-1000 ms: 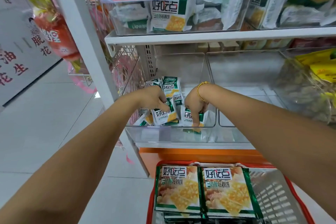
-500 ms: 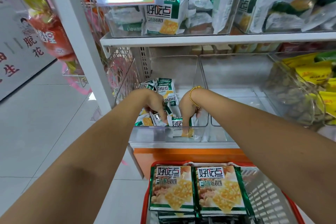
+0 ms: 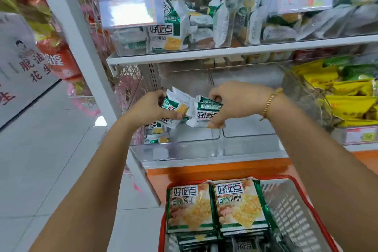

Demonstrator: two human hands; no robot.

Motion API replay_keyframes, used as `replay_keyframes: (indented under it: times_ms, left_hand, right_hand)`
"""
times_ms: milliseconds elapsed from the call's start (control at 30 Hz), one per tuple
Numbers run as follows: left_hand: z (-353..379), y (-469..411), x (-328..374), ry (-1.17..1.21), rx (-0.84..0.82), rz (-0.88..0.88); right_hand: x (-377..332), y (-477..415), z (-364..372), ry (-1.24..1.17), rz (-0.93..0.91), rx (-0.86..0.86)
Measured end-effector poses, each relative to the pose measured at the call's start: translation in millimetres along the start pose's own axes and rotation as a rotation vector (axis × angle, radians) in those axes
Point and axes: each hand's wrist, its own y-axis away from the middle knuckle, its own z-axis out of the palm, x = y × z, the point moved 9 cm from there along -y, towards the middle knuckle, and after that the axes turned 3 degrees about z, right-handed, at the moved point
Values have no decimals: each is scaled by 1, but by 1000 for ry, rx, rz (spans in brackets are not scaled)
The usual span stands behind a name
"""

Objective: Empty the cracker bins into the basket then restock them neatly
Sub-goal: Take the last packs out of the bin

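My left hand (image 3: pixel 150 106) grips a bunch of small green-and-white cracker packets (image 3: pixel 173 106), lifted above the clear lower-shelf bin (image 3: pixel 184 148). My right hand (image 3: pixel 235 102) grips another bunch of the same packets (image 3: pixel 206 114) right beside them. Two or three small packets (image 3: pixel 154 132) still lie at the bin's left side. Below stands the red basket (image 3: pixel 290 210), holding two large cracker bags (image 3: pixel 214 204) face up on top of other packs.
A second clear bin (image 3: pixel 249 135) sits just right of the first. Further right is a bin of yellow snack bags (image 3: pixel 347 96). The upper shelf (image 3: pixel 225 51) carries bins of more cracker packets. A white upright post (image 3: pixel 81 43) and tiled floor (image 3: pixel 51 149) lie left.
Both hands were down in the bin gathering packets; now they have risen out of it, each holding a bunch. Fewer packets lie in the bin.
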Motion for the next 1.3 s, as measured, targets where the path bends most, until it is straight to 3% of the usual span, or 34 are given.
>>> replay_keyframes:
  times_ms: [100,200,267,400,533,600,667,800,1000,1200,1300]
  left_hand:
    - [13,29,47,80,-65,98]
    - [77,44,76,-7,-305,137]
    - [140,53,82,-67,-484,141]
    - [272,98,63,-193,-816,33]
    - [373,173,19,-89,-1094,-279]
    - [407,194,-11,70,-1010,-526]
    - [436,206,-36,307,-810,-759]
    - [482,209,-60,781,-439,-1067]
    - [507,180,-41,924,-223,-1021]
    - [488,165,-23,744,-389,-874]
    - [438,146,12,536,-470,-569]
  right_hand:
    - [47,70,2,-295,79,45]
    - [108,120,49,-685,270,108]
    - [152,139,100,-760,441,103]
    - [190,162,211,-806,632,-117]
    - [206,172,308,-890,763,-344]
    - [213,171,335,-850,817,-379]
    - [219,171,352,-816,903,-375]
    - [222,151,367,-628,903,-394]
    - [234,130,364,-628,885,-338]
    - [246,129,319,-622,772,-345]
    - [236,130,254,-832,674,-263]
